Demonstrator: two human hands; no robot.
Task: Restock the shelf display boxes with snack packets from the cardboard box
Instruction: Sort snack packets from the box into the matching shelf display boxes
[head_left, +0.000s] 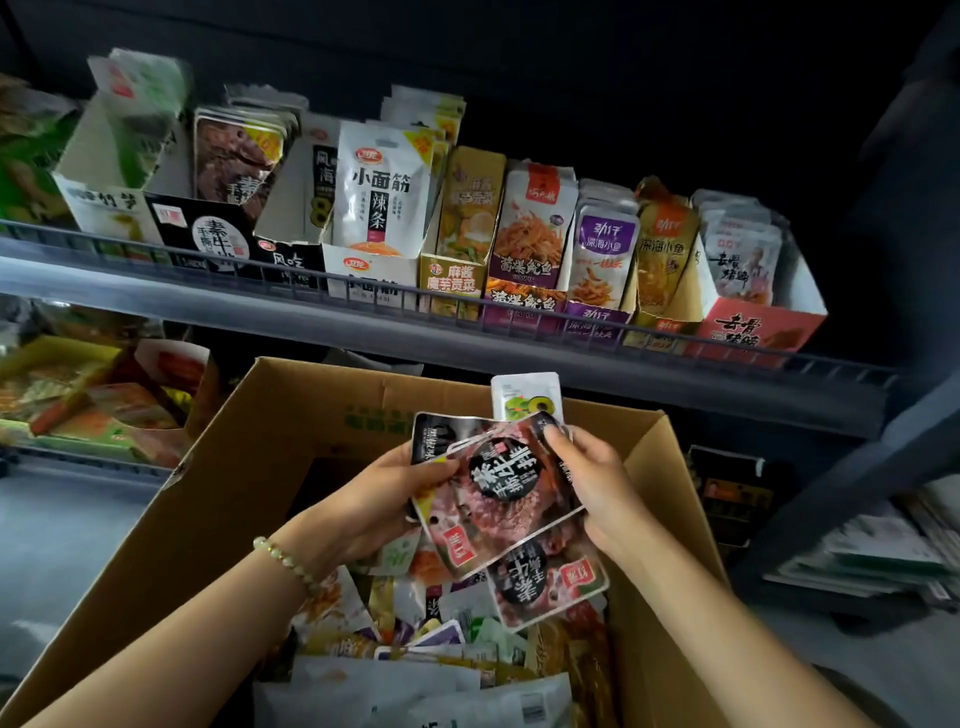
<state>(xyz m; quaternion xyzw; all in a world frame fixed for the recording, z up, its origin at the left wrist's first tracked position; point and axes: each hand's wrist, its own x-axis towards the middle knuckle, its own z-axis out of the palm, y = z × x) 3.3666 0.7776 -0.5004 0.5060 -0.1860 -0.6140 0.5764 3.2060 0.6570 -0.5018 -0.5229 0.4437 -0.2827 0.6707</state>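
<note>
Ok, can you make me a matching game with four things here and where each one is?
Things:
1. bracelet
2. meat packets
3. red box
4. loose packets

Places:
A. far right on the shelf
B. lying inside the cardboard box
C. on the wrist behind the left hand
D. gripped by the left hand and right hand

Pairs: 1-C, 2-D, 3-A, 4-B.

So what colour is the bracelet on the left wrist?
Pale cream beaded bracelet, seen in the head view.
</note>
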